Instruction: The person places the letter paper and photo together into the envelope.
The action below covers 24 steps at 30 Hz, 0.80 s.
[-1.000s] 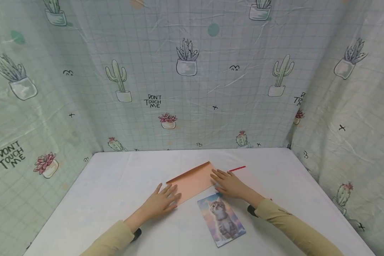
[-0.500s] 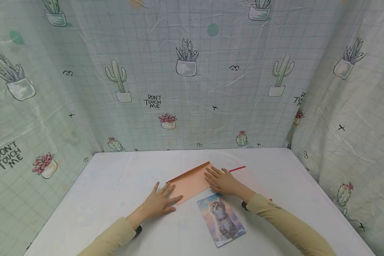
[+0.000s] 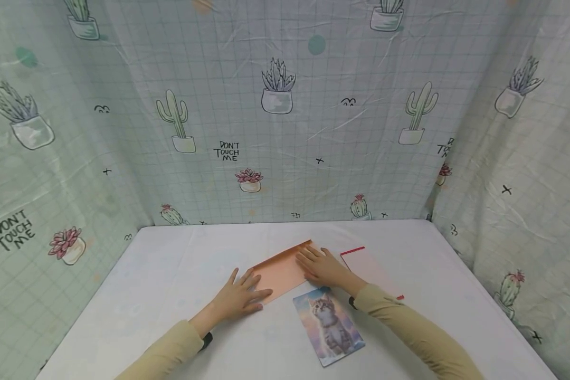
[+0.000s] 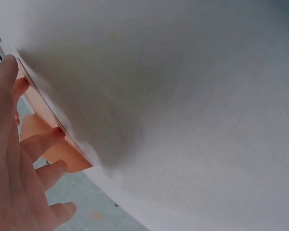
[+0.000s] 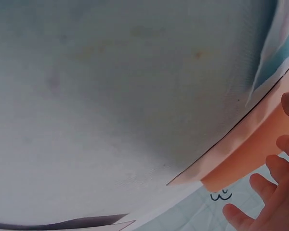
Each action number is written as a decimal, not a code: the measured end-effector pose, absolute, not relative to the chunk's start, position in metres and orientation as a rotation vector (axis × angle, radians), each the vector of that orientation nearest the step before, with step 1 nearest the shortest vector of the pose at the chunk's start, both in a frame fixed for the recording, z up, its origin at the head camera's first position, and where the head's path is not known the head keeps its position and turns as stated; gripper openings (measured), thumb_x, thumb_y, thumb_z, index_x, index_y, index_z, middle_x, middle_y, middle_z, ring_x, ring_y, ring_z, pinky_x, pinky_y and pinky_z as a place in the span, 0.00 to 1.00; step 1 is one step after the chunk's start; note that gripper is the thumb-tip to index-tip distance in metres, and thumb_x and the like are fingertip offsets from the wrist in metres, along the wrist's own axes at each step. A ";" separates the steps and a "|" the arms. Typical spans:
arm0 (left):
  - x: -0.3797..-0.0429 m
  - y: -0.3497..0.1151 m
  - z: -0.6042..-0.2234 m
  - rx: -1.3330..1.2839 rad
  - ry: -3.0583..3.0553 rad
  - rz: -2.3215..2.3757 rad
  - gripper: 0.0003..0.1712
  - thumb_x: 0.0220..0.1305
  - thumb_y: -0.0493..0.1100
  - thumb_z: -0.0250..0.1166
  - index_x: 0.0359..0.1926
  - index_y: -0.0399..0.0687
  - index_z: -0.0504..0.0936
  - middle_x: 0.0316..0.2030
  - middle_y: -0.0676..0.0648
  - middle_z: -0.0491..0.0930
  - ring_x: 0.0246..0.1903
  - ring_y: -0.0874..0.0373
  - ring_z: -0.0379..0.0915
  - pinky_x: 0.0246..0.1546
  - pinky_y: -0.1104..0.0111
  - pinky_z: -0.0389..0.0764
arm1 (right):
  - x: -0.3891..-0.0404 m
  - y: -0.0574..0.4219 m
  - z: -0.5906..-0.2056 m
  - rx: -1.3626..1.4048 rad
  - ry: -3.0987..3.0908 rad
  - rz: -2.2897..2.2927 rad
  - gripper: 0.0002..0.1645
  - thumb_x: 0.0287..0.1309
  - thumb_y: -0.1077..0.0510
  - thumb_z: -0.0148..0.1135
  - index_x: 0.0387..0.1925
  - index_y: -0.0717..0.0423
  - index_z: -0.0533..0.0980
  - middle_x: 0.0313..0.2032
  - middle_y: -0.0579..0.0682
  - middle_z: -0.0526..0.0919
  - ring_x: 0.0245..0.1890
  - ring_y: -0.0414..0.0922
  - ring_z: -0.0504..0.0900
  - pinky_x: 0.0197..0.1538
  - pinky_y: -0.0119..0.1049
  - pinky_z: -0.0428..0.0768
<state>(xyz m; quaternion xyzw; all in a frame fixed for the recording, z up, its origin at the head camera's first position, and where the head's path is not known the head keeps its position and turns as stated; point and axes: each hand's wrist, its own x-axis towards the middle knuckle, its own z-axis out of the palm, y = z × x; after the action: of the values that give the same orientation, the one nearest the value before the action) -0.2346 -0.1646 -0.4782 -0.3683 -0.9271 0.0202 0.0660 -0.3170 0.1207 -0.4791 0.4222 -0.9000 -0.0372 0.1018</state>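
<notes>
A peach-orange sheet of paper [image 3: 281,277] lies slanted on the white table, its far long edge folded up into a darker flap [image 3: 285,254]. My left hand [image 3: 237,298] rests on the sheet's left end with fingers spread. In the left wrist view its fingertips touch the paper [image 4: 72,159]. On the sheet's right part lies my right hand [image 3: 324,269], fingers extended and close together. The right wrist view shows the paper's raised flap [image 5: 241,168] beside the right fingers. Parts of the sheet are hidden under both hands.
A picture of a kitten [image 3: 330,327], booklet-like, lies nearer to me, below the right hand. To the right is a pale pink sheet [image 3: 372,270] with red strips at its ends, partly behind the right forearm. A cactus-print curtain [image 3: 285,132] encloses the table [image 3: 171,274].
The right hand has slid left along the peach sheet, uncovering more of the pale pink sheet. The left hand has barely shifted, its fingers spreading a little. The kitten picture stays put.
</notes>
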 end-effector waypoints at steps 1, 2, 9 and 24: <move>-0.234 -0.164 -0.478 -1.111 -2.795 0.055 0.24 0.61 0.57 0.52 0.58 0.63 0.70 0.59 0.40 0.68 0.62 0.37 0.56 0.56 0.39 0.55 | -0.318 0.119 -0.480 1.246 -2.656 -0.120 0.33 0.60 0.46 0.50 0.63 0.55 0.60 0.65 0.55 0.60 0.64 0.53 0.61 0.55 0.57 0.66; -0.234 -0.164 -0.477 -1.109 -2.794 0.055 0.24 0.61 0.57 0.52 0.58 0.63 0.70 0.59 0.40 0.68 0.62 0.38 0.56 0.56 0.39 0.55 | -0.319 0.118 -0.480 1.244 -2.660 -0.120 0.33 0.60 0.47 0.49 0.63 0.55 0.59 0.65 0.55 0.60 0.64 0.53 0.60 0.55 0.57 0.65; -0.235 -0.165 -0.480 -1.102 -2.797 0.045 0.23 0.62 0.56 0.52 0.58 0.64 0.69 0.59 0.40 0.67 0.62 0.38 0.56 0.56 0.39 0.55 | -0.323 0.114 -0.480 1.221 -2.700 -0.144 0.32 0.61 0.47 0.48 0.64 0.54 0.59 0.65 0.54 0.60 0.65 0.52 0.58 0.56 0.58 0.65; -0.233 -0.168 -0.479 -1.116 -2.798 0.056 0.23 0.62 0.57 0.51 0.58 0.66 0.68 0.59 0.41 0.67 0.62 0.35 0.54 0.55 0.37 0.54 | -0.330 0.105 -0.480 1.169 -2.779 -0.074 0.31 0.62 0.49 0.46 0.65 0.54 0.57 0.67 0.54 0.55 0.66 0.54 0.55 0.60 0.59 0.59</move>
<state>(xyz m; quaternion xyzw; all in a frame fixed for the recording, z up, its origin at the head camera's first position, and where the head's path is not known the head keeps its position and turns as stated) -0.2331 -0.1676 -0.4785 -0.3695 -0.9268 0.0187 0.0643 -0.3298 0.1053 -0.4800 0.3870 -0.9196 -0.0246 0.0630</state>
